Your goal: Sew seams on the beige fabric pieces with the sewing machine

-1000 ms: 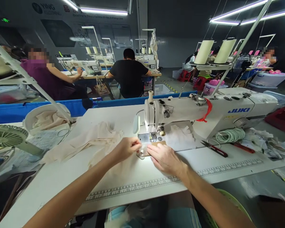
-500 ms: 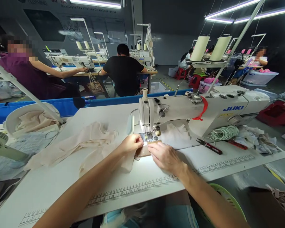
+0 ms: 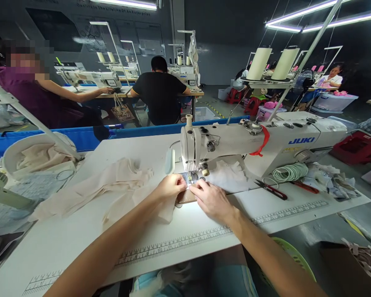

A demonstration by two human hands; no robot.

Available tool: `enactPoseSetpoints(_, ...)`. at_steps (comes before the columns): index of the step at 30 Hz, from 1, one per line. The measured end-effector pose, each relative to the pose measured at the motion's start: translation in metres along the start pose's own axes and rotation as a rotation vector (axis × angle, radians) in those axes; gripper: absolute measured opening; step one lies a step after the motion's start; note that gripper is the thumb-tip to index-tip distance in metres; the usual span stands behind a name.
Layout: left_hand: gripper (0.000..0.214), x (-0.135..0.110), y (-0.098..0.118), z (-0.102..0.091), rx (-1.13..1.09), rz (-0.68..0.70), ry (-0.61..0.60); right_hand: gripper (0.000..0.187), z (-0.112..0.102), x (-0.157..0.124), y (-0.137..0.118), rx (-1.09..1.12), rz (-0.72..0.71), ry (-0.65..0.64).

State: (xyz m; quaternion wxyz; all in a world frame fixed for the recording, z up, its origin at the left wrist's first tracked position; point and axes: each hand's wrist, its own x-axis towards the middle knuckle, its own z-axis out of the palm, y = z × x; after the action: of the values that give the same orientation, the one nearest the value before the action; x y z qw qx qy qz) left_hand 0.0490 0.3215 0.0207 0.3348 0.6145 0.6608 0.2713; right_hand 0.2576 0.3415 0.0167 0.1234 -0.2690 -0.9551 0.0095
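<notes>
A white JUKI sewing machine (image 3: 266, 142) stands on a white table (image 3: 80, 239). My left hand (image 3: 170, 186) is closed, pinching beige fabric (image 3: 117, 185) just in front of the needle area. My right hand (image 3: 212, 200) lies on a small brown piece (image 3: 185, 197) at the needle plate, fingers pressed down on it and touching my left hand's fingertips. The beige fabric trails to the left across the table.
Red-handled snips (image 3: 270, 189) and a coil of pale green cord (image 3: 290, 171) lie right of the machine. A white bowl of fabric (image 3: 37, 154) and a green fan (image 3: 0, 189) sit at the left. Other people sew at machines behind a blue divider (image 3: 142, 132).
My right hand has slid a little forward toward the needle, meeting my left hand's fingers. The view has shifted slightly.
</notes>
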Motion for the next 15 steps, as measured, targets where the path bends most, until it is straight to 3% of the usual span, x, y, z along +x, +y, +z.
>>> enactPoseSetpoints(2, 0.015, -0.001, 0.004, -0.002, 0.126, -0.01, -0.016, 0.034, -0.001, 0.002, -0.001, -0.027, -0.005, -0.027)
enactPoseSetpoints(4, 0.011, -0.006, 0.008, -0.002, 0.333, 0.05, 0.065, 0.034, -0.003, 0.004, -0.001, -0.054, -0.017, -0.055)
enactPoseSetpoints(8, 0.019, -0.028, 0.011, 0.006, 0.691, 0.444, 0.251, 0.025, -0.007, 0.007, -0.002, -0.107, -0.032, -0.099)
enactPoseSetpoints(11, 0.026, -0.044, 0.005, 0.018, 0.715, 0.642, 0.237, 0.024, -0.006, 0.008, 0.0, -0.102, -0.045, -0.092)
enactPoseSetpoints(15, 0.033, -0.055, -0.007, 0.028, 0.739, 0.698, 0.255, 0.03, -0.003, 0.007, 0.001, -0.093, -0.062, -0.071)
